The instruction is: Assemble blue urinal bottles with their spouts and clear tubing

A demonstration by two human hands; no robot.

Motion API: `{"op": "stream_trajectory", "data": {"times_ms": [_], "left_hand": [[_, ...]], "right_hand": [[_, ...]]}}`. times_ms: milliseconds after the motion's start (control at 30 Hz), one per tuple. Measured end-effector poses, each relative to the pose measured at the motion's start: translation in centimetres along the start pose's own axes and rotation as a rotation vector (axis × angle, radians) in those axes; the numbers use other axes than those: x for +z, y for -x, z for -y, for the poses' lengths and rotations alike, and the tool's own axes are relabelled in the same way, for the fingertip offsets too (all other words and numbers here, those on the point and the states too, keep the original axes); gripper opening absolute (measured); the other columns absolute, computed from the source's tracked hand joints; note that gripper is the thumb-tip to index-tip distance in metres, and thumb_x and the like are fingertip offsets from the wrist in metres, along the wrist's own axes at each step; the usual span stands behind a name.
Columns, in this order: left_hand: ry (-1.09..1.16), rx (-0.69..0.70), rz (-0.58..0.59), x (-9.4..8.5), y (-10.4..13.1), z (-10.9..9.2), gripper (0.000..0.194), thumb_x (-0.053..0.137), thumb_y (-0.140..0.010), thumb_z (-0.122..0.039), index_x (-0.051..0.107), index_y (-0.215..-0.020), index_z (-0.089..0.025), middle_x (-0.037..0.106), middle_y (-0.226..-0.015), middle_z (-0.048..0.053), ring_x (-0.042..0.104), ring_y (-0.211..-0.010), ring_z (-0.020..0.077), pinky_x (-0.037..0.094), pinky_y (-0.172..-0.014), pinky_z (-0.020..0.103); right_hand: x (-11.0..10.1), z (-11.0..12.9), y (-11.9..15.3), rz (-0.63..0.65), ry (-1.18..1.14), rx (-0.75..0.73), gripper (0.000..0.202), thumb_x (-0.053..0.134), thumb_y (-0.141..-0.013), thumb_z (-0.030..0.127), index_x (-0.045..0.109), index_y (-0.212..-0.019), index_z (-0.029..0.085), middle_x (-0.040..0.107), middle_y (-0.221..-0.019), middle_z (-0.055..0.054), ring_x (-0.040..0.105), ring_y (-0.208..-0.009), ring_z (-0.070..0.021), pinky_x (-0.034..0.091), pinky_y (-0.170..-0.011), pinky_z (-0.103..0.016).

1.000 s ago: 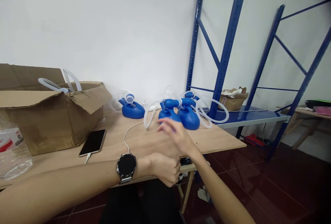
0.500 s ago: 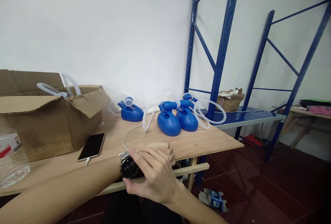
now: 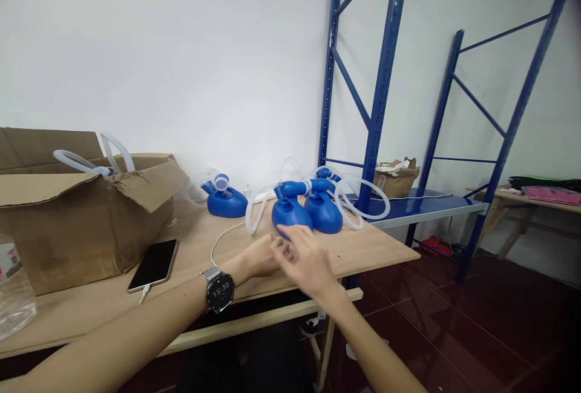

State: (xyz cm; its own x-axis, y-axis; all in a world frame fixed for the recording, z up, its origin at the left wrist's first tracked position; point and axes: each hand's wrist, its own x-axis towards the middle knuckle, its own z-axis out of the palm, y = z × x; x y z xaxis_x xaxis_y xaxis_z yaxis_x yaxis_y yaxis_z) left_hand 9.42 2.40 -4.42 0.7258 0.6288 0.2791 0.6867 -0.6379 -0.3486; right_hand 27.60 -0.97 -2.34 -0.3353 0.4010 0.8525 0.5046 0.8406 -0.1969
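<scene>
My left hand [image 3: 259,258] rests just above the table's front edge, its fingers curled in. A round black smartwatch [image 3: 220,291] showing 15:30 is on that wrist. My right hand [image 3: 311,263] is lifted beside the left fingertips, a little blurred, with the fingers loose and apart and nothing seen in it. Whether the two hands touch, I cannot tell. Behind them stand blue plastic urinal bottles [image 3: 324,214] with clear tubes, partly covered by my right hand. Farther left sits another blue bottle [image 3: 227,202].
An opened cardboard box [image 3: 82,241] with tubes sticking out stands on the left of the wooden table [image 3: 363,250]. A phone [image 3: 154,264] on a white cable lies by it, near a clear plastic bottle [image 3: 16,296]. Blue metal racking [image 3: 384,78] rises at the right.
My right hand has let go of the smartwatch and moved right and up, toward the left fingertips. The view has shifted slightly.
</scene>
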Motion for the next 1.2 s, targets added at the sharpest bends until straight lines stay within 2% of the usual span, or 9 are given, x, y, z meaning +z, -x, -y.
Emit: {"op": "stream_trajectory", "data": {"times_ms": [133, 267, 400, 567, 667, 767, 867, 1000, 1200], "left_hand": [[-0.109, -0.02, 0.061, 0.2, -0.6, 0.3, 0.049, 0.053, -0.097, -0.024, 0.055, -0.144, -0.011, 0.065, -0.133, 0.023, 0.067, -0.108, 0.0326, 0.057, -0.081, 0.044], [-0.087, -0.085, 0.064, 1.8, -1.1, 0.4, 0.062, 0.047, -0.101, -0.039, 0.039, -0.159, -0.018, 0.04, -0.163, 0.021, 0.054, -0.135, 0.0406, 0.054, -0.094, 0.051], [0.029, -0.221, 0.093, 3.4, -2.4, 1.0, 0.064, 0.038, -0.104, -0.048, 0.033, -0.163, -0.024, 0.032, -0.167, 0.02, 0.05, -0.141, 0.0427, 0.051, -0.101, 0.055], [0.295, -0.477, 0.174, 5.2, -4.3, 2.3, 0.081, 0.035, -0.102, -0.057, 0.01, -0.167, -0.016, 0.016, -0.169, 0.029, 0.049, -0.142, 0.0456, 0.043, -0.109, 0.057], [0.459, -0.612, 0.207, 6.6, -5.9, 3.2, 0.088, 0.039, -0.1, -0.057, 0.002, -0.167, -0.014, 0.009, -0.171, 0.027, 0.04, -0.148, 0.0444, 0.037, -0.115, 0.055], [0.509, -0.683, 0.209, 7.9, -8.0, 4.3, 0.091, 0.045, -0.097, -0.055, 0.003, -0.167, -0.013, 0.005, -0.172, 0.025, 0.03, -0.154, 0.042, 0.033, -0.119, 0.052], [0.505, -0.76, 0.2, 9.1, -10.2, 5.4, 0.091, 0.043, -0.097, -0.053, 0.004, -0.166, -0.008, 0.005, -0.171, 0.028, 0.031, -0.153, 0.0433, 0.034, -0.118, 0.053], [0.502, -0.871, 0.172, 10.4, -12.5, 6.6, 0.091, 0.038, -0.097, -0.057, 0.005, -0.164, -0.005, 0.011, -0.169, 0.033, 0.038, -0.149, 0.0464, 0.037, -0.114, 0.057], [0.509, -0.99, 0.144, 11.6, -15.0, 8.3, 0.087, 0.039, -0.096, -0.054, 0.009, -0.164, -0.01, 0.03, -0.165, 0.03, 0.04, -0.148, 0.0453, 0.035, -0.114, 0.061]], "right_hand": [[-1.3, -8.8, 0.3, 0.06, 0.257, 0.347, 0.061, 0.067, -0.092, 0.051, 0.059, -0.145, 0.021, 0.057, -0.146, -0.019, 0.051, -0.137, -0.0402, 0.042, -0.113, -0.058], [-0.3, -13.9, 1.7, 0.302, 0.174, 0.432, 0.097, 0.073, -0.085, 0.055, 0.027, -0.165, 0.023, 0.032, -0.166, -0.019, 0.027, -0.155, -0.0394, 0.032, -0.121, -0.058], [2.1, -14.7, 2.8, 0.398, 0.063, 0.417, 0.082, 0.064, -0.093, 0.046, 0.027, -0.165, 0.029, 0.037, -0.164, -0.014, 0.036, -0.152, -0.032, 0.037, -0.119, -0.05], [4.0, -15.1, 3.0, 0.502, -0.032, 0.371, 0.08, 0.065, -0.092, 0.048, 0.034, -0.162, 0.026, 0.02, -0.172, -0.015, 0.031, -0.155, -0.0332, 0.034, -0.122, -0.049], [4.1, -15.7, 2.4, 0.585, -0.032, 0.308, 0.077, 0.066, -0.092, 0.048, 0.041, -0.159, 0.022, 0.022, -0.171, -0.015, 0.031, -0.155, -0.0332, 0.035, -0.122, -0.048], [3.4, -16.9, 1.2, 0.359, 0.192, 0.265, 0.059, 0.061, -0.095, 0.035, 0.052, -0.152, 0.023, 0.033, -0.168, -0.014, 0.025, -0.157, -0.0332, 0.027, -0.125, -0.054], [2.1, -19.1, 0.0, 0.107, 0.422, 0.413, 0.06, 0.061, -0.095, 0.033, 0.051, -0.153, 0.021, 0.029, -0.169, -0.016, 0.016, -0.158, -0.0388, 0.02, -0.124, -0.062], [0.8, -22.6, 0.3, 0.19, 0.455, 0.648, 0.08, 0.064, -0.093, 0.055, 0.038, -0.161, 0.024, 0.024, -0.17, -0.019, 0.018, -0.155, -0.0482, 0.02, -0.119, -0.072], [-0.2, -24.3, 2.6, 0.252, 0.489, 0.547, 0.064, 0.052, -0.1, 0.048, 0.041, -0.159, 0.025, 0.038, -0.161, -0.018, 0.037, -0.149, -0.0371, 0.025, -0.121, -0.059]]}}
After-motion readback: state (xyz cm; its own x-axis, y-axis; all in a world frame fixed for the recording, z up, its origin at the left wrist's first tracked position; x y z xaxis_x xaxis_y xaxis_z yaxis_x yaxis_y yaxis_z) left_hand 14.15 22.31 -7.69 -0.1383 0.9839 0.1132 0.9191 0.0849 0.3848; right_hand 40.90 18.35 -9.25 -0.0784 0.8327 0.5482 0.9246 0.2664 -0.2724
